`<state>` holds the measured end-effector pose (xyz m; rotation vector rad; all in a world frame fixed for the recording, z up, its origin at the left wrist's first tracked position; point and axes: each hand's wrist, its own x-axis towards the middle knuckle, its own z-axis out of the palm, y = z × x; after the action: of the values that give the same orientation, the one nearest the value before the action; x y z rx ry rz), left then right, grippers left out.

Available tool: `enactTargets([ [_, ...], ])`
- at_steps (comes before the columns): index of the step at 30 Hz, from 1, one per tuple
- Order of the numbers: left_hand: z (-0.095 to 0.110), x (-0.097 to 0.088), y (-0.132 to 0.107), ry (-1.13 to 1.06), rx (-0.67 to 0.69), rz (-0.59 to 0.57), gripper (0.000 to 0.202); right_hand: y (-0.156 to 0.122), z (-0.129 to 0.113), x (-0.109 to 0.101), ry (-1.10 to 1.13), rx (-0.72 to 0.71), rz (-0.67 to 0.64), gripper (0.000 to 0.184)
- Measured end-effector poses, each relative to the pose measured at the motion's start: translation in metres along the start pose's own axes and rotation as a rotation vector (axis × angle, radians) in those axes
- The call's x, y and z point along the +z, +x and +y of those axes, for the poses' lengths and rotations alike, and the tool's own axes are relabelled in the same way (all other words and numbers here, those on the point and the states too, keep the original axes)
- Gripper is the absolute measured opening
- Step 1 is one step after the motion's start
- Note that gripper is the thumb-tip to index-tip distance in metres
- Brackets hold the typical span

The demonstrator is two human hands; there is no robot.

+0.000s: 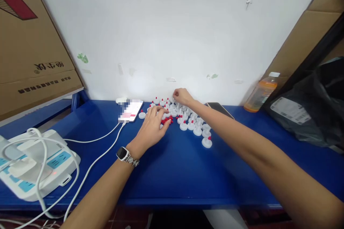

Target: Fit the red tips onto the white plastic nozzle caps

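upside-down chinese print point(48, 66), ® mark point(37, 72) on cardboard box point(32, 39); bag label point(290, 110) illegible

White spouted caps point(183, 126): round-based, mostly upright, clustered on the table point(172, 171), some red-tipped
Red tips point(168, 120): small, loose, heaped between caps

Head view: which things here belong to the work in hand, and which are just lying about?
Apparently in the work:
- white caps, several with red tips, near the right hand
- loose small red pieces by the left hand

Apparently lying about:
- lit phone
- dark phone
- bottle of orange liquid
- power strip
- black bag
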<state>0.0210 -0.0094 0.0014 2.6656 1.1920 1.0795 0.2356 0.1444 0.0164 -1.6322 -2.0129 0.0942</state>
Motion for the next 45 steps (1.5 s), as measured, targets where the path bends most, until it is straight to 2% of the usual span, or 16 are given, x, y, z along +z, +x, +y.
enactTargets([
  [4, 0.001, -0.001, 0.0, -0.012, 0.005, -0.009, 0.022, 0.01, -0.001, 0.005, -0.062, -0.032, -0.094, 0.014],
  [9, 0.002, -0.001, 0.0, -0.03, 0.003, -0.002, 0.02, 0.01, -0.004, -0.004, -0.115, -0.05, -0.153, 0.015],
  [15, 0.003, 0.0, -0.001, -0.026, -0.009, -0.011, 0.019, -0.008, -0.012, -0.002, -0.093, -0.08, -0.115, 0.025],
  [18, 0.001, -0.002, -0.002, -0.01, -0.016, -0.014, 0.02, -0.017, -0.012, 0.0, -0.058, -0.091, -0.121, 0.015],
  [21, 0.0, -0.005, -0.001, 0.001, -0.017, -0.003, 0.021, -0.026, -0.014, -0.007, -0.008, -0.076, -0.089, 0.009],
  [24, 0.0, -0.007, -0.001, 0.01, -0.036, 0.018, 0.028, -0.047, -0.025, -0.021, 0.098, -0.061, 0.007, 0.014],
  [26, 0.001, -0.007, 0.0, 0.019, -0.043, 0.048, 0.038, -0.071, -0.038, -0.029, 0.302, -0.057, 0.098, 0.018],
  [28, 0.002, -0.006, 0.0, 0.032, -0.037, 0.062, 0.048, -0.097, -0.053, -0.033, 0.481, -0.07, 0.099, 0.026],
  [31, 0.004, -0.002, -0.001, 0.073, -0.02, -0.003, 0.039, -0.13, -0.069, -0.032, 0.61, -0.076, 0.048, 0.033],
  [34, 0.003, -0.001, -0.002, 0.121, -0.023, -0.069, 0.031, -0.144, -0.071, -0.03, 0.457, -0.067, 0.077, 0.035],
  [36, 0.001, -0.001, -0.003, 0.137, -0.023, -0.067, 0.033, -0.145, -0.067, -0.029, 0.173, -0.109, 0.096, 0.026],
  [38, 0.0, -0.002, -0.003, 0.144, -0.014, -0.06, 0.034, -0.143, -0.063, -0.028, -0.127, -0.193, 0.051, 0.019],
  [40, -0.001, -0.002, -0.003, 0.145, -0.003, -0.056, 0.035, -0.142, -0.063, -0.025, -0.324, -0.26, -0.013, 0.019],
  [45, -0.004, 0.001, -0.002, 0.135, -0.001, -0.061, 0.033, -0.14, -0.066, -0.018, -0.44, -0.299, -0.066, 0.022],
])
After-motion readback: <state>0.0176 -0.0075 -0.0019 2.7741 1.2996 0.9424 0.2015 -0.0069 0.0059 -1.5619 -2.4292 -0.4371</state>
